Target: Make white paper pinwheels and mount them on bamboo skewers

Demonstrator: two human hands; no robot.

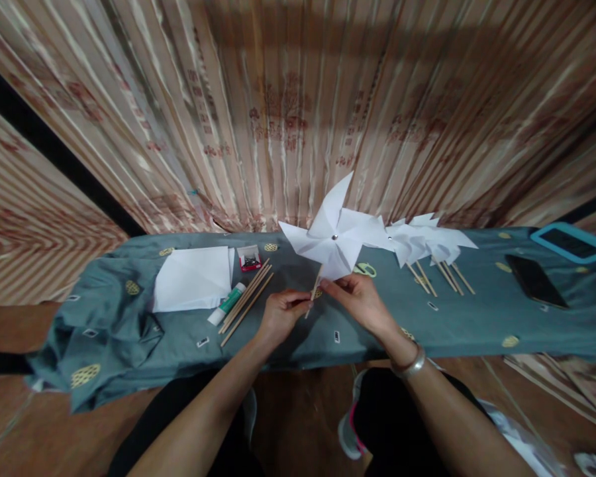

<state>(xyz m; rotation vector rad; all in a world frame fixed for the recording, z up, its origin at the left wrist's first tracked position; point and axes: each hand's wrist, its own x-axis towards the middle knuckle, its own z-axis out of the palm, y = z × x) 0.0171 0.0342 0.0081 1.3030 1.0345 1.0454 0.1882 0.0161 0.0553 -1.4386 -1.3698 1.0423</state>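
Note:
A white paper pinwheel (334,233) with a metal pin at its centre stands upright on a thin wooden stick (315,289). My left hand (281,313) is closed around the lower part of the stick. My right hand (358,299), with a metal bangle on its wrist, pinches the stick just under the paper blades. Both hands hover above a grey-green cloth (467,318) spread over a low bench.
Left of the hands lie several wooden sticks (246,298), a glue tube (227,304), a stack of white paper sheets (193,278) and a small red pin box (249,258). Finished pinwheels (427,242) lie to the right, then a dark phone (535,280) and a blue-cased tablet (571,242). A curtain hangs behind.

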